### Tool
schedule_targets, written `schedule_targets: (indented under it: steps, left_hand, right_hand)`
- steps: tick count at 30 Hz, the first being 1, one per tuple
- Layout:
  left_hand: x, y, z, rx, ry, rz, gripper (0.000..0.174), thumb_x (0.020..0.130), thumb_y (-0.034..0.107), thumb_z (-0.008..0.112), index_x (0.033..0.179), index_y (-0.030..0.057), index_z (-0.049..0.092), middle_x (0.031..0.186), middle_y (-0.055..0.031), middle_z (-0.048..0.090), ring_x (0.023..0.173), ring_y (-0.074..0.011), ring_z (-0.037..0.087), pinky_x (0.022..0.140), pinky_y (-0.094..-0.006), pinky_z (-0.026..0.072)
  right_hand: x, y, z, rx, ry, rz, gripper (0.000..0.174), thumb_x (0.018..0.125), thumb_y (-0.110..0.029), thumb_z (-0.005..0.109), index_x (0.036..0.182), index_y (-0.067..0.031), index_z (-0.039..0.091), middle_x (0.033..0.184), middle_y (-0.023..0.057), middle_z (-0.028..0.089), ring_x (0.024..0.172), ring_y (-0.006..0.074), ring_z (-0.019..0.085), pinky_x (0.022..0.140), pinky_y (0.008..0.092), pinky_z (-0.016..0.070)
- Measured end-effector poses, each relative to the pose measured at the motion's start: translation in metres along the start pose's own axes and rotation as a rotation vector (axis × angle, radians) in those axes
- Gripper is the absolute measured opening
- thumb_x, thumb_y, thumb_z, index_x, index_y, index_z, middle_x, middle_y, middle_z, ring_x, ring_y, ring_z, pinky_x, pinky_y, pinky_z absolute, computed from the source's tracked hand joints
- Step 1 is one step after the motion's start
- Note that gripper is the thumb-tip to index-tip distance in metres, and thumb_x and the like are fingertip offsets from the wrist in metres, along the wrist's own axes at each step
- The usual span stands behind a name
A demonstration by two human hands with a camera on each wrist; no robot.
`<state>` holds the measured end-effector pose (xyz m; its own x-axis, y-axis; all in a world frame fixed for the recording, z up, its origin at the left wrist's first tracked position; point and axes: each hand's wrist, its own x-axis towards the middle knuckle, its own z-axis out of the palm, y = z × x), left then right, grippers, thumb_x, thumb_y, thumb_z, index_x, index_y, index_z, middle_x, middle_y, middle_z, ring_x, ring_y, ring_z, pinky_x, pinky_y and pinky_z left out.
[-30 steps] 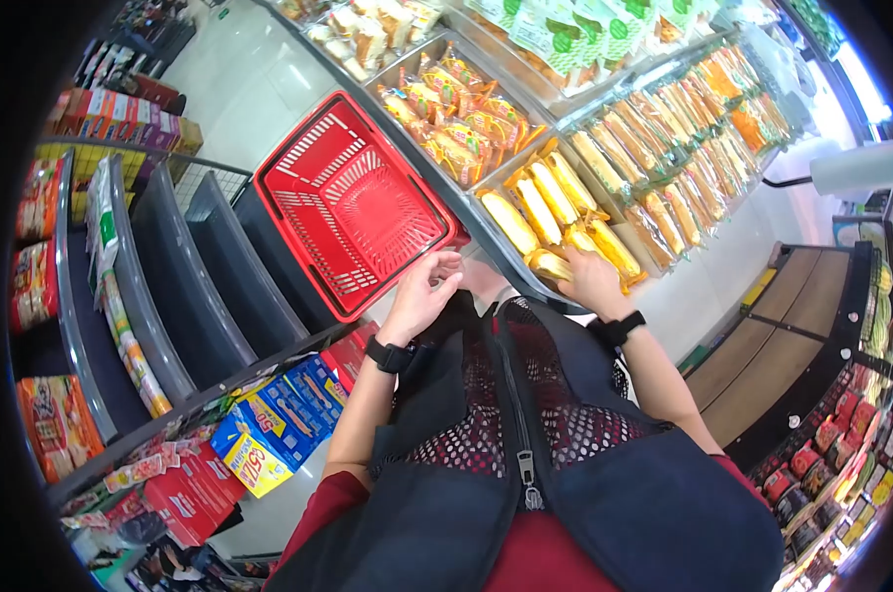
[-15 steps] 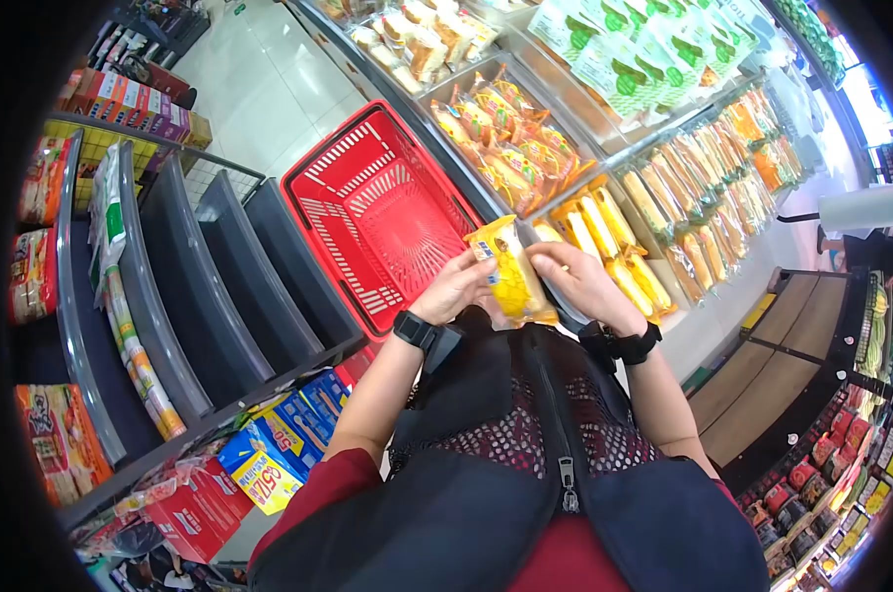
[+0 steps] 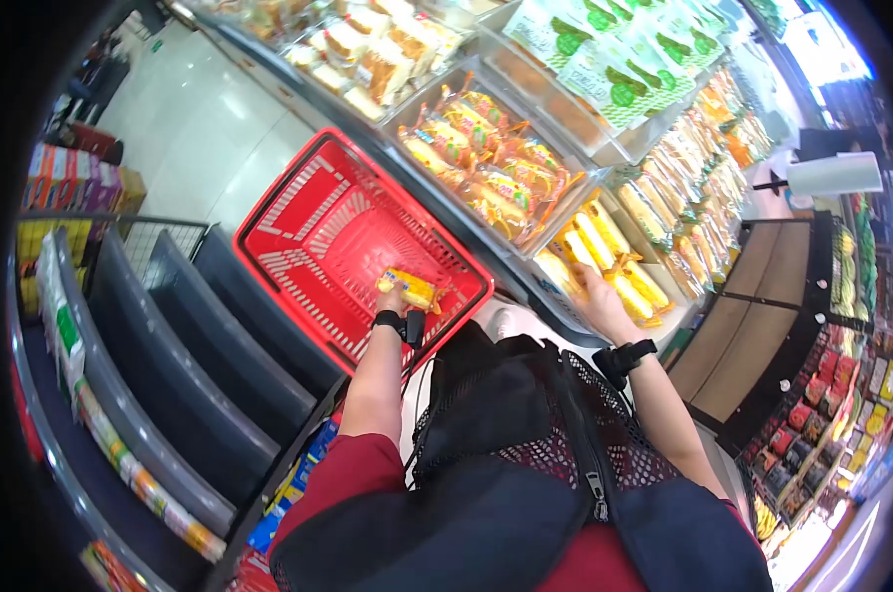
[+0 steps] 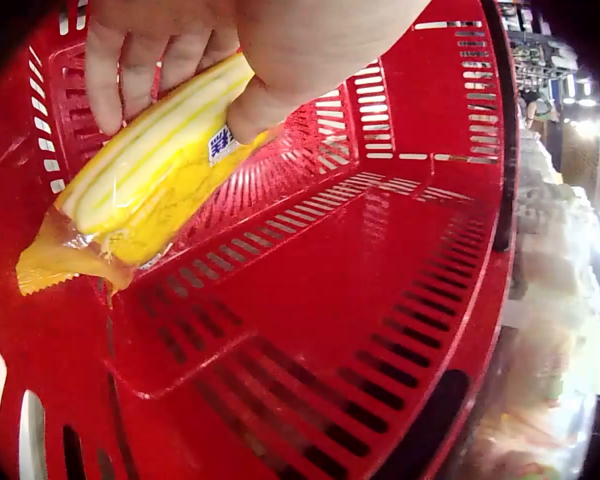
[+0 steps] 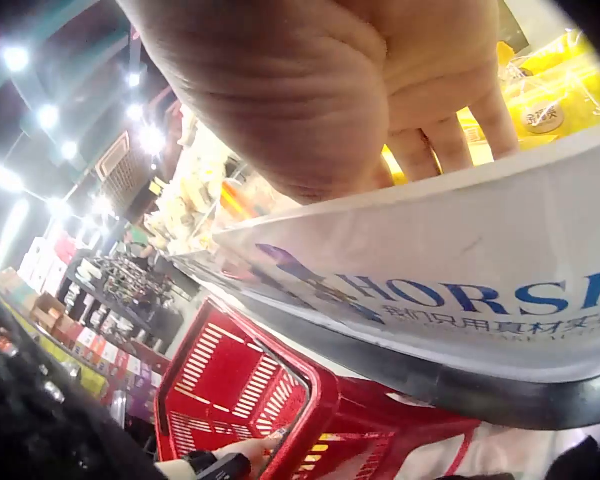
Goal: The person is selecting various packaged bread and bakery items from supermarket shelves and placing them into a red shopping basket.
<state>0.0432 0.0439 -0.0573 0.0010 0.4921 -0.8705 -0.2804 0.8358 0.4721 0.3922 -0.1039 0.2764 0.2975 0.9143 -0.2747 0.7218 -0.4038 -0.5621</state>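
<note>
Down inside the red shopping basket (image 3: 298, 202), my left hand (image 3: 391, 299) holds a yellow packaged bread (image 3: 417, 289). The left wrist view shows the thumb on one side of the clear-and-yellow wrapper (image 4: 145, 175) and the fingers on the other. My right hand (image 3: 604, 308) reaches over the front of a display bin onto yellow bread packs (image 3: 624, 281). In the right wrist view, the fingers of this hand (image 5: 410, 90) point down behind the bin's white printed front wall (image 5: 460, 290). The fingertips are hidden there, so I cannot tell whether they grip a pack.
The basket stands between the bread display and dark tiered shelves (image 3: 170, 345) on the left. Orange-wrapped breads (image 3: 496, 163) and long wrapped breads (image 3: 683, 197) fill neighbouring bins. Green-printed bags (image 3: 614, 59) lie behind. A brown wooden stand (image 3: 752, 316) is at the right.
The right hand took a yellow bread pack from the bin, and it passed to the left hand. The left hand has moved into the basket with it, while the right went back to the bin.
</note>
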Motion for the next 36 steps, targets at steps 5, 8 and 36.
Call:
schedule_targets:
  steps: [5, 8, 36]
  left_hand:
    - [0.023, 0.0, 0.046, 0.295, 0.126, 0.021, 0.039, 0.087, 0.029, 0.063, 0.111, -0.001, 0.055, 0.099, -0.0164, 0.065, 0.07, -0.0288, 0.066, 0.051, -0.0372, 0.0527]
    - [0.057, -0.012, 0.056, 0.457, 0.007, -0.013, 0.038, 0.088, 0.027, 0.061, 0.115, 0.002, 0.053, 0.1, -0.0132, 0.064, 0.072, -0.0258, 0.065, 0.054, -0.0377, 0.0518]
    - [-0.312, 0.081, 0.087, -0.048, -0.91, 0.074, 0.05, 0.091, 0.028, 0.059, 0.132, 0.0036, 0.043, 0.126, -0.0119, 0.055, 0.117, -0.0243, 0.053, 0.102, -0.042, 0.0399]
  right_hand:
    - [0.019, 0.009, 0.0, -0.152, -0.096, 0.037, 0.049, 0.079, -0.018, 0.065, 0.123, -0.0049, 0.049, 0.101, 0.0257, 0.063, 0.093, 0.0397, 0.062, 0.082, 0.0444, 0.0497]
    - [0.02, 0.013, -0.003, -0.167, -0.069, -0.02, 0.047, 0.079, -0.019, 0.065, 0.121, -0.0054, 0.051, 0.099, 0.0251, 0.064, 0.091, 0.0396, 0.062, 0.081, 0.0442, 0.0499]
    - [-0.023, -0.128, -0.038, 0.692, -0.41, -0.12, 0.031, 0.092, -0.014, 0.058, 0.119, 0.0002, 0.055, 0.105, 0.0065, 0.064, 0.093, 0.0112, 0.06, 0.08, 0.0257, 0.0489]
